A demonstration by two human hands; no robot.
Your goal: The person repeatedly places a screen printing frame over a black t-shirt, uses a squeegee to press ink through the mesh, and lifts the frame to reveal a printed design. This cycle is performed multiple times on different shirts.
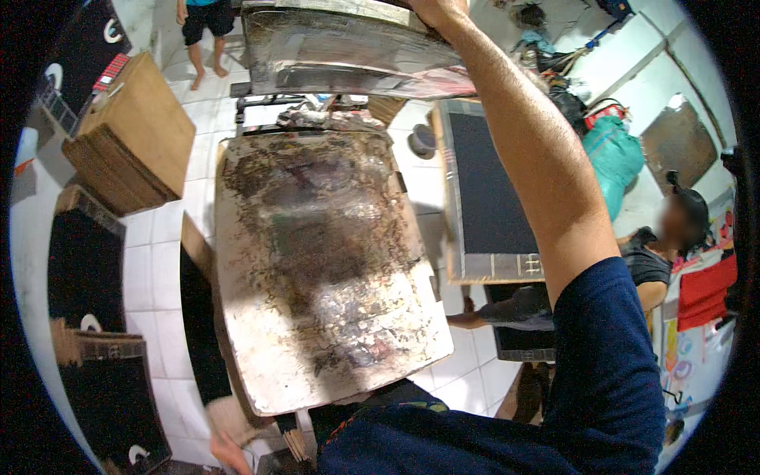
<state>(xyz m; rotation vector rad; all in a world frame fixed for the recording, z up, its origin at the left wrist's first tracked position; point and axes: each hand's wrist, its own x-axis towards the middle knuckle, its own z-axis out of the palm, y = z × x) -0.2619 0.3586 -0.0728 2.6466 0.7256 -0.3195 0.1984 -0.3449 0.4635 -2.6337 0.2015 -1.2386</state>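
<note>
In front of me is a white board [269, 348] with rounded corners, crusted with dark and brown ink-like stains. Beyond its far end a wide, stained screen-printing frame [356, 59] stands tilted up. My right arm stretches far forward, and my right hand [440, 11] grips the frame's upper edge; the picture's top edge cuts off its fingertips. Low at the left, my left hand [229, 453] is smeared by motion beside a blurred beige thing [236, 418]. Its fingers cannot be made out.
Brown boards [146, 127] are stacked at the left, near black panels [87, 261]. A dark framed panel [495, 186] lies right of the stained board. A person [685, 222] sits at the right near a green sack [613, 162]; another person [207, 32] stands at the far left.
</note>
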